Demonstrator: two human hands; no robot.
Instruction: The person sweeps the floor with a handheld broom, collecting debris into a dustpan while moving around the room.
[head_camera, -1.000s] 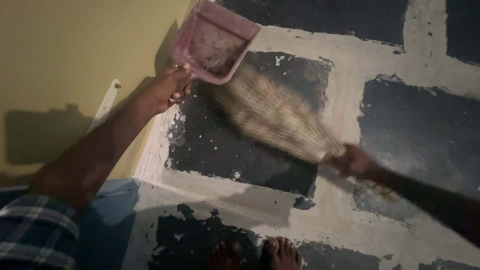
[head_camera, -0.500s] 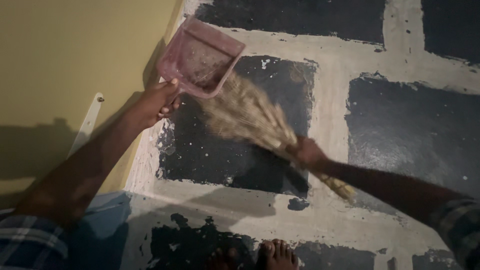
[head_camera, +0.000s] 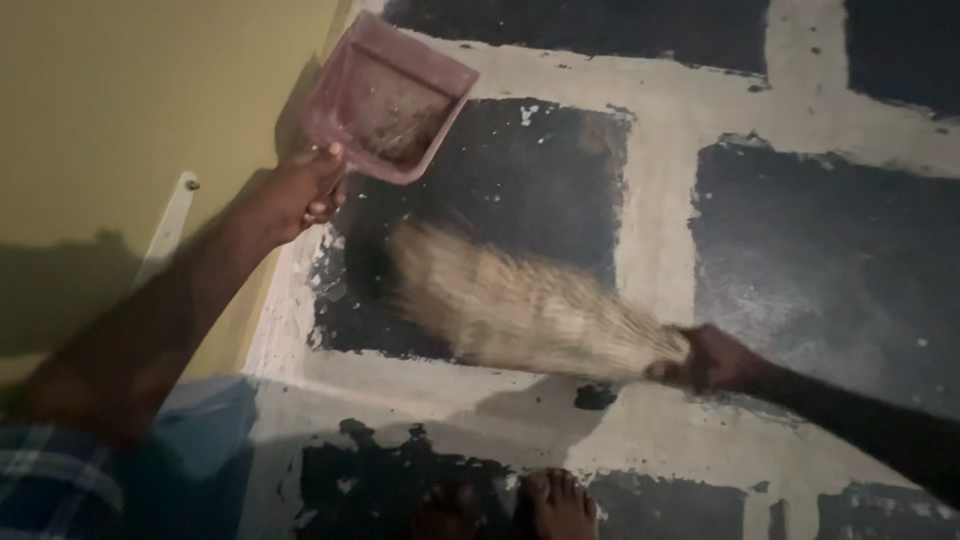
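Note:
My left hand (head_camera: 300, 190) grips the back of a pink plastic dustpan (head_camera: 385, 95), which tilts on the floor close to the yellow wall, its mouth facing right. Inside the pan lies some dust. My right hand (head_camera: 715, 358) holds the bound neck of a straw hand broom (head_camera: 520, 310). The broom's pale bristles fan out to the left, blurred, over a dark floor patch just below the dustpan. A gap separates the bristle tips from the pan's lip.
The floor (head_camera: 660, 180) is dark patches divided by pale cement bands. A yellow wall (head_camera: 110, 110) runs along the left, with a white strip (head_camera: 165, 225) fixed low on it. My bare feet (head_camera: 555, 505) stand at the bottom edge.
The broom has swung down and away from the dustpan's mouth, now lying flatter and pointing left. My right hand has dropped lower. The dustpan has stayed near the wall.

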